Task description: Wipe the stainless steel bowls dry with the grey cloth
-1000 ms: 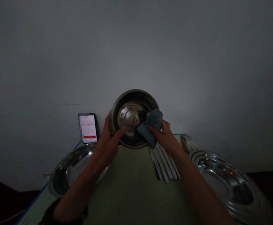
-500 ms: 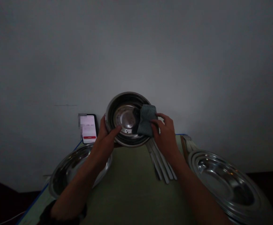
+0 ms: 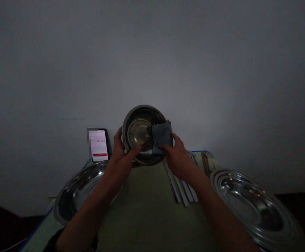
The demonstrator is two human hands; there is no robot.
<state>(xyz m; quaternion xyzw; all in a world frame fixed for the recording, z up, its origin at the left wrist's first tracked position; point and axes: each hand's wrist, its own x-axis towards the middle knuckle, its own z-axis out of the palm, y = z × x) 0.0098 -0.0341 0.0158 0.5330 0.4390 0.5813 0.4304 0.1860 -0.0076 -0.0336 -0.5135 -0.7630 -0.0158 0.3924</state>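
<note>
A shiny steel bowl (image 3: pixel 135 131) is held up above the table, its inside turned toward me. My left hand (image 3: pixel 123 155) grips its left side, thumb over the rim and fingers behind. On the bowl's right side, my right hand (image 3: pixel 180 157) pinches a grey-blue cloth (image 3: pixel 163 134) that is folded over the rim and partly inside. The right thumb lies on the cloth's front; the other fingers are mostly hidden behind.
A larger steel basin (image 3: pixel 71 196) stands at left on the green table (image 3: pixel 147 217). Behind it a lit phone (image 3: pixel 99 145) leans near the wall. Several pieces of cutlery (image 3: pixel 182 192) lie right of centre, and stacked steel basins (image 3: pixel 254 206) stand at far right.
My right hand has moved slightly left and down, its thumb now pressing lower on the cloth against the bowl. The bowl has turned a little and shifted slightly in my left hand's grip.
</note>
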